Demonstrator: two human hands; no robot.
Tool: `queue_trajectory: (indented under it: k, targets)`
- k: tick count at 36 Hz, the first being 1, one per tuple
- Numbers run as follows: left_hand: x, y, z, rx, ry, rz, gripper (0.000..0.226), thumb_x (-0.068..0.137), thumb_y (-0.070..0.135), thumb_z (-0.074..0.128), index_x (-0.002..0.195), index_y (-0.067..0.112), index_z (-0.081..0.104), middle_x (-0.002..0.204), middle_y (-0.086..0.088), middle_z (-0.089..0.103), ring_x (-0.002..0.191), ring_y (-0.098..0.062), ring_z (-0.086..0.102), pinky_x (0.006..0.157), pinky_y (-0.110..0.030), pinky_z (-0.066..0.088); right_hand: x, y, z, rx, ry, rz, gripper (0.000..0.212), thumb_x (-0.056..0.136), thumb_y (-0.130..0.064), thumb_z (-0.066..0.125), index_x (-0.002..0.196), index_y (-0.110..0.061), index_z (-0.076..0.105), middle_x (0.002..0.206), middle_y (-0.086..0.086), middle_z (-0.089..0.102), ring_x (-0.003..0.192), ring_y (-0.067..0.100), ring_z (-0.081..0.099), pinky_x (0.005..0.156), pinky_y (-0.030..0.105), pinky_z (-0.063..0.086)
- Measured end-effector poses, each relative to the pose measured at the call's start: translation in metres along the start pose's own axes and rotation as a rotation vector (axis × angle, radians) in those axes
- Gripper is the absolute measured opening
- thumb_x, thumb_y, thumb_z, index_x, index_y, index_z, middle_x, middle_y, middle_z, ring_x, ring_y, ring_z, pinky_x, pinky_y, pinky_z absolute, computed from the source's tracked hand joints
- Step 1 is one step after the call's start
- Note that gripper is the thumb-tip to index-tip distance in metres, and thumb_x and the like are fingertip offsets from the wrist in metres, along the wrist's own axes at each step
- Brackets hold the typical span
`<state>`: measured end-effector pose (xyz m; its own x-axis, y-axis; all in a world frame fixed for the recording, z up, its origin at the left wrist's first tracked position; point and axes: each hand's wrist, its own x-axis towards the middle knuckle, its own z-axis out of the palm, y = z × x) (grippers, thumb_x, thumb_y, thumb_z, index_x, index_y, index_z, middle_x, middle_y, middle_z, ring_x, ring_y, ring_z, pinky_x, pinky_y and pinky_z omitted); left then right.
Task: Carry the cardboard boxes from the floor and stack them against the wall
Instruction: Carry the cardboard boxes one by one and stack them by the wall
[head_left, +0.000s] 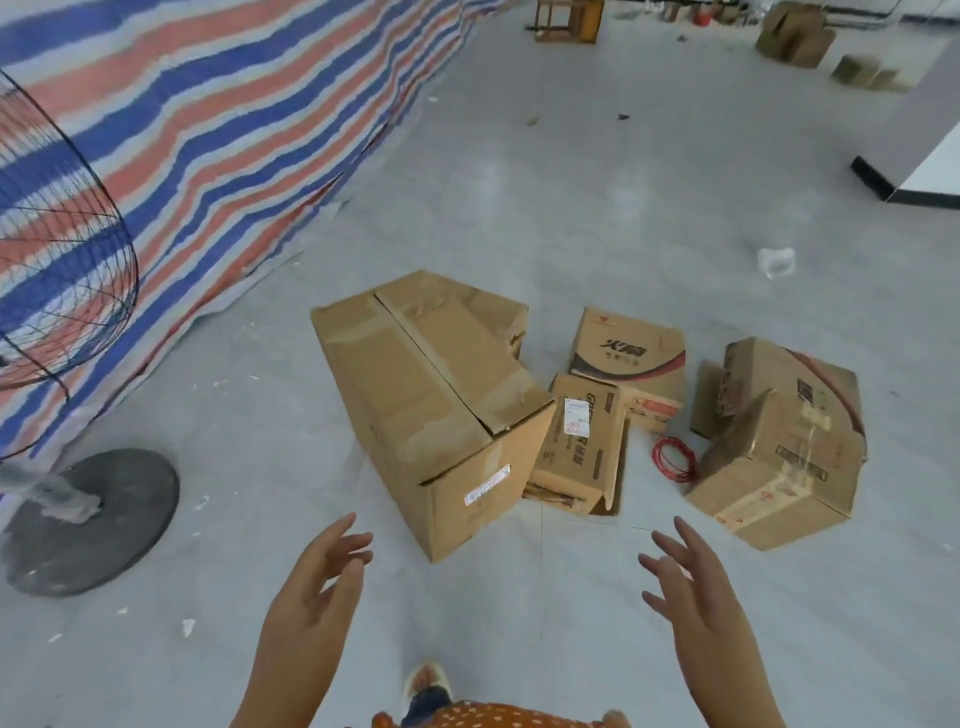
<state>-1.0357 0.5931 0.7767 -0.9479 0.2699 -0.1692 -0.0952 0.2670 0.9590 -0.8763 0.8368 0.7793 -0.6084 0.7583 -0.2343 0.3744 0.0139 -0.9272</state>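
Observation:
A large cardboard box (431, 400) lies on the grey floor ahead of me, its top flaps closed. To its right sit a small labelled box (579, 447), a printed box (631, 358) behind it, and a taped box (779, 452) with another box (789, 374) leaning behind it. My left hand (317, 587) is open, fingers spread, short of the large box's near corner. My right hand (691, 582) is also open, held in front of the gap between the small box and the taped box. Neither hand touches a box.
A standing fan with a round base (88, 519) and wire cage (57, 249) stands at the left. A striped tarpaulin (218, 119) hangs along the left side. A red wire coil (675, 460) lies between boxes. More boxes (795, 34) and a wooden stool (569, 18) are far back.

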Motion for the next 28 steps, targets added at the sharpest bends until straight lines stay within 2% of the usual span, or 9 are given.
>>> queue_trajectory:
  k: [2,9,12,16,18,20,22,26,28]
  targets:
    - [0.022,0.003,0.005,0.011,0.001,-0.006,0.037,0.094,0.003,0.050,0.112,0.035,0.059,0.104,0.020,0.067,0.095,-0.002,0.065,0.087,-0.031,0.050,0.023,-0.006,0.004,-0.019,0.016,0.010,0.048,0.081,-0.046,0.043,0.127,-0.037,0.037,0.125,-0.004,0.054,0.109,0.018,0.058,0.093,0.042,0.050]
    - [0.070,0.003,0.039,0.000,0.062,-0.060,0.043,0.091,0.019,0.059,0.097,0.062,0.061,0.102,0.020,0.068,0.091,0.001,0.065,0.080,-0.012,0.051,0.113,-0.019,0.008,-0.146,-0.074,0.089,0.062,0.077,-0.050,0.042,0.136,-0.033,0.034,0.136,-0.005,0.047,0.107,0.014,0.053,0.093,0.037,0.046]
    - [0.089,-0.003,0.058,0.025,0.130,-0.121,0.058,0.094,0.008,0.055,0.094,0.066,0.059,0.102,0.021,0.068,0.094,0.000,0.064,0.079,-0.007,0.048,0.163,-0.023,0.009,-0.205,-0.173,0.121,0.069,0.077,-0.052,0.041,0.141,-0.029,0.032,0.143,0.000,0.044,0.110,0.017,0.052,0.097,0.042,0.045]
    - [0.118,-0.001,0.088,0.022,0.277,-0.201,0.042,0.093,0.005,0.054,0.106,0.045,0.058,0.104,0.009,0.067,0.103,-0.015,0.063,0.075,-0.001,0.044,0.236,-0.036,0.009,-0.272,-0.356,0.054,0.082,0.065,-0.085,0.043,0.134,-0.042,0.034,0.124,-0.017,0.051,0.101,0.002,0.055,0.093,0.036,0.047]
    - [0.135,0.002,0.101,0.017,0.348,-0.224,0.038,0.094,0.008,0.054,0.108,0.043,0.054,0.109,0.009,0.065,0.105,-0.014,0.062,0.077,-0.008,0.046,0.278,-0.040,0.010,-0.302,-0.441,0.029,0.060,0.070,-0.078,0.050,0.122,-0.050,0.037,0.117,-0.026,0.051,0.108,0.004,0.055,0.097,0.040,0.046]
    - [0.151,0.003,0.114,0.026,0.388,-0.249,0.037,0.095,0.012,0.053,0.109,0.046,0.051,0.110,0.013,0.064,0.104,-0.008,0.060,0.079,-0.014,0.043,0.320,-0.044,0.014,-0.339,-0.513,0.000,0.033,0.091,-0.046,0.051,0.120,-0.052,0.037,0.119,-0.022,0.054,0.113,0.012,0.056,0.098,0.042,0.047]
    - [0.166,0.001,0.125,0.039,0.423,-0.279,0.037,0.096,0.012,0.052,0.109,0.047,0.050,0.110,0.015,0.063,0.103,-0.005,0.060,0.082,-0.014,0.041,0.357,-0.048,0.023,-0.399,-0.581,-0.019,0.034,0.095,-0.032,0.049,0.125,-0.045,0.039,0.125,-0.013,0.055,0.111,0.010,0.057,0.095,0.039,0.048]
    - [0.196,-0.032,0.137,-0.038,0.481,-0.408,0.032,0.097,0.016,0.052,0.111,0.045,0.053,0.112,0.009,0.064,0.106,-0.016,0.061,0.100,-0.040,0.045,0.412,-0.041,0.053,-0.529,-0.656,-0.047,0.046,0.095,-0.032,0.048,0.140,-0.022,0.042,0.132,-0.003,0.053,0.119,0.017,0.054,0.098,0.039,0.047]
    - [0.212,-0.056,0.144,-0.051,0.506,-0.467,0.029,0.097,0.019,0.052,0.114,0.042,0.054,0.115,0.007,0.064,0.108,-0.018,0.060,0.101,-0.042,0.045,0.434,-0.026,0.072,-0.587,-0.692,-0.050,0.045,0.098,-0.028,0.047,0.141,-0.016,0.042,0.129,-0.003,0.053,0.119,0.015,0.053,0.094,0.031,0.043]
